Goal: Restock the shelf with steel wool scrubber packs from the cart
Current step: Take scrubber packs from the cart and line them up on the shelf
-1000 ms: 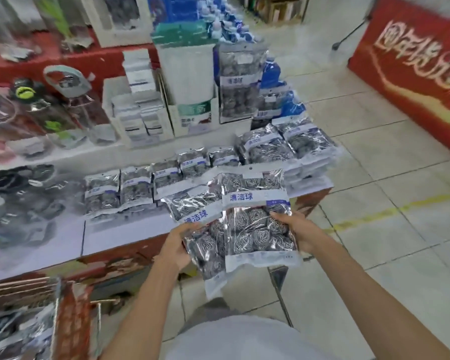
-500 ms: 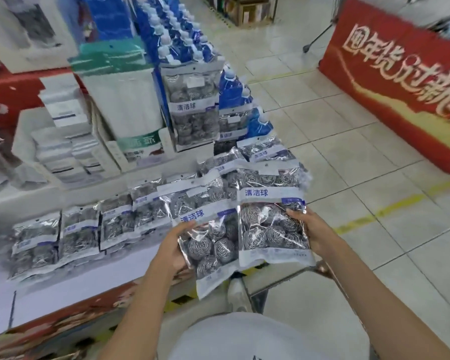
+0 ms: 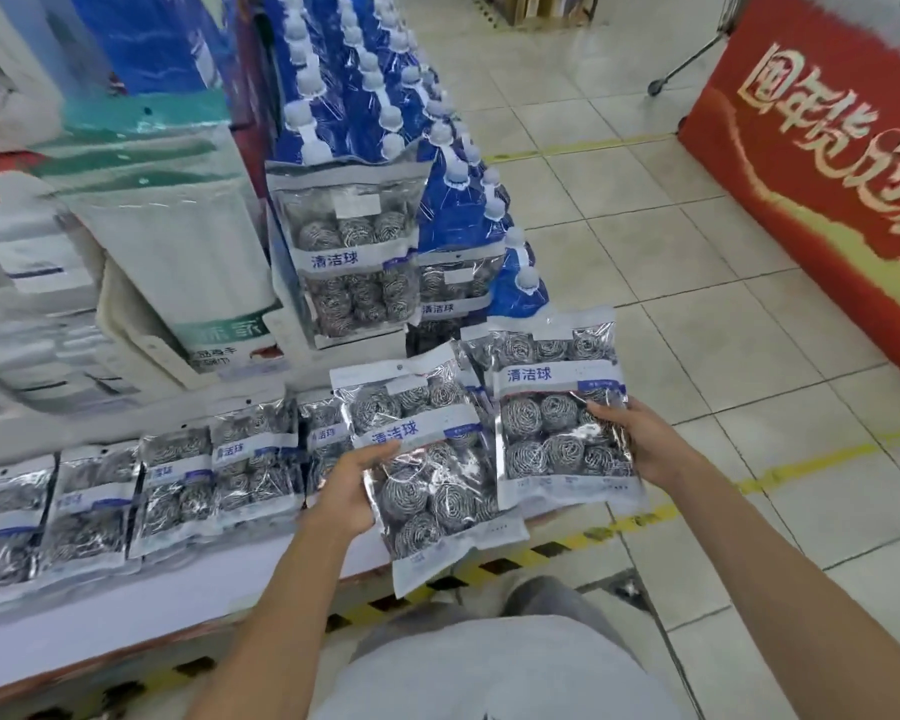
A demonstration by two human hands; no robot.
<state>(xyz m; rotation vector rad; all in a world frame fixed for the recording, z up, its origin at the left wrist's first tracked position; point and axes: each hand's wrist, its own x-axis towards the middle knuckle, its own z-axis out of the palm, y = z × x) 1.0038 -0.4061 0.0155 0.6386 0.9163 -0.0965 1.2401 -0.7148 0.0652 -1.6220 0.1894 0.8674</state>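
Note:
My left hand (image 3: 352,485) grips one clear pack of steel wool scrubbers (image 3: 427,470) by its left edge, tilted over the shelf's front corner. My right hand (image 3: 637,441) grips a second scrubber pack (image 3: 552,407) by its right edge, held upright just right of the first. A row of several matching packs (image 3: 178,491) lies along the white shelf (image 3: 188,589) to the left. Taller packs (image 3: 352,252) stand upright behind them. The cart is out of view.
Blue refill pouches with white caps (image 3: 385,106) stand in rows behind the upright packs. White and green boxed goods (image 3: 167,241) fill the back left. A red banner (image 3: 827,163) lines the right side of the tiled aisle (image 3: 671,252). Yellow-black hazard tape marks the shelf base.
The two packs, overlapping before, are now held apart, the right one moved right over the shelf end. My view has swung right and closer to the shelf.

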